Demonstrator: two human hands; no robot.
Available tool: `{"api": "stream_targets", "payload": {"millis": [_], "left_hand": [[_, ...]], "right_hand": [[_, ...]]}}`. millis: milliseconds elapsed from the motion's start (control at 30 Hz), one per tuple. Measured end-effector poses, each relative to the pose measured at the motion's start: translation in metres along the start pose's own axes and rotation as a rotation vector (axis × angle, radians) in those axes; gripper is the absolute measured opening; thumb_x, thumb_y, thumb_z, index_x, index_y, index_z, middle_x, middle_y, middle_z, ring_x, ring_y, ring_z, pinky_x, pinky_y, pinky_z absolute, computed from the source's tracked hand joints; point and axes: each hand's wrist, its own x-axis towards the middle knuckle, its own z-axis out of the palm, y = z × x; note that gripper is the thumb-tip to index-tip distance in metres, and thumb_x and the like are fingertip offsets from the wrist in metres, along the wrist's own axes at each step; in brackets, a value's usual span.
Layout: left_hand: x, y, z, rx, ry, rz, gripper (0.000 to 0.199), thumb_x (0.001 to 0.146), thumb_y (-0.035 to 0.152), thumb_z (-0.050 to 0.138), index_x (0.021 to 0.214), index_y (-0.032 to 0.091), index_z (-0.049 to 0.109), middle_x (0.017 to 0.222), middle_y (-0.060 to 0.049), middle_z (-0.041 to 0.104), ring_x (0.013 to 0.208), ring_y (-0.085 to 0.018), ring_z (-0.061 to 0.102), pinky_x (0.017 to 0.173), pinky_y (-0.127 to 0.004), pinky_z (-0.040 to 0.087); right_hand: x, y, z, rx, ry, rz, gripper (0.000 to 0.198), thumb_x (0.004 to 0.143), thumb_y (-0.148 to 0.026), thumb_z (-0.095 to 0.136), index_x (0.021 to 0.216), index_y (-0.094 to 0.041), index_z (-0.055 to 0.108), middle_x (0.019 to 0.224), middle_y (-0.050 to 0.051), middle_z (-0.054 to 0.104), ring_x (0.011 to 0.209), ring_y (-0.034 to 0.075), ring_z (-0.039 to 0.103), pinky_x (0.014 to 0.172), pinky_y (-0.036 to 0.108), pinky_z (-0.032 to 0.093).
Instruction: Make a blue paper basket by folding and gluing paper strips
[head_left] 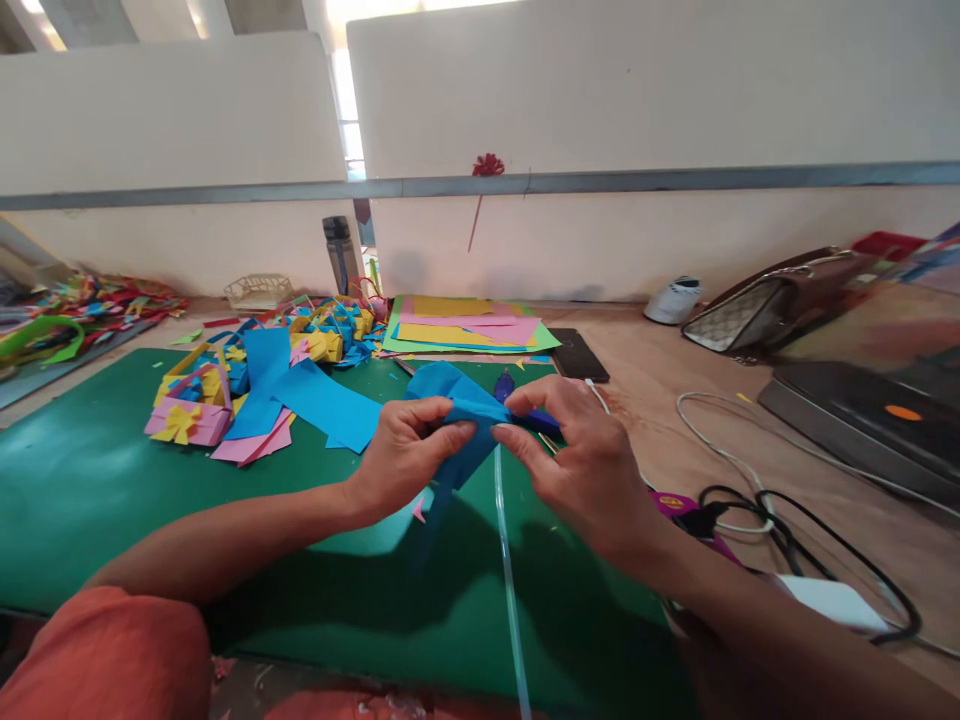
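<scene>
the left hand (409,450) is placed at the left side of the blue paper (469,464), which is pinched between its thumb and bent index finger; its other fingers are mostly hidden. the right hand (589,460) is held at the right corner of the blue paper, which is nipped by the tips of thumb and index finger, the index finger being arched above the thumb. the left forearm (247,540) is stretched from the blue paper's lower left, its near end met by an orange-red sleeve (112,650). the right forearm (750,610) is angled, bare, from the blue paper's lower right
</scene>
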Motion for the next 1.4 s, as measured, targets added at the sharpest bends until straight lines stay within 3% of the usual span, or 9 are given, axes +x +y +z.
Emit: {"api": "stream_targets", "payload": {"millis": [167, 300, 467, 1067, 1400], "left_hand": [[0.003, -0.004, -0.001, -0.123, 0.022, -0.118, 0.029, 0.067, 0.041, 0.071, 0.074, 0.013, 0.067, 0.057, 0.002, 0.054, 0.049, -0.008, 0.043, 0.044, -0.020, 0.032], [0.005, -0.004, -0.002, -0.171, 0.042, -0.175, 0.032, 0.062, 0.042, 0.075, 0.072, 0.013, 0.067, 0.058, 0.001, 0.058, 0.050, -0.009, 0.048, 0.044, -0.021, 0.035], [0.004, -0.001, -0.003, -0.198, 0.028, -0.185, 0.029, 0.062, 0.038, 0.075, 0.067, 0.012, 0.066, 0.057, 0.001, 0.058, 0.049, -0.008, 0.050, 0.045, -0.021, 0.039], [0.007, -0.002, -0.005, -0.188, -0.024, -0.196, 0.025, 0.062, 0.033, 0.075, 0.064, 0.012, 0.061, 0.056, 0.003, 0.054, 0.050, -0.007, 0.046, 0.049, -0.021, 0.038], [0.008, -0.004, -0.006, -0.147, -0.010, -0.191, 0.032, 0.064, 0.041, 0.073, 0.061, 0.012, 0.059, 0.052, 0.003, 0.052, 0.045, -0.006, 0.041, 0.042, -0.019, 0.032]], "right_hand": [[0.000, 0.003, 0.003, 0.006, -0.026, -0.002, 0.010, 0.081, -0.019, 0.059, 0.075, -0.021, 0.050, 0.067, -0.002, 0.059, 0.064, 0.015, 0.053, 0.068, 0.030, 0.038], [-0.002, 0.003, 0.005, 0.016, -0.011, -0.048, 0.008, 0.083, -0.018, 0.055, 0.077, -0.022, 0.051, 0.070, -0.001, 0.062, 0.067, 0.016, 0.057, 0.076, 0.034, 0.038], [-0.006, 0.002, 0.008, 0.032, -0.025, -0.061, 0.008, 0.083, -0.016, 0.056, 0.079, -0.022, 0.051, 0.070, -0.002, 0.062, 0.068, 0.015, 0.059, 0.084, 0.036, 0.037], [-0.007, 0.001, 0.011, 0.045, -0.045, -0.036, 0.007, 0.083, -0.018, 0.056, 0.077, -0.021, 0.052, 0.068, -0.002, 0.062, 0.065, 0.014, 0.058, 0.086, 0.037, 0.035], [-0.007, 0.002, 0.010, 0.042, -0.039, -0.029, 0.006, 0.083, -0.019, 0.055, 0.078, -0.021, 0.052, 0.069, -0.002, 0.062, 0.067, 0.015, 0.059, 0.087, 0.038, 0.036]]}}
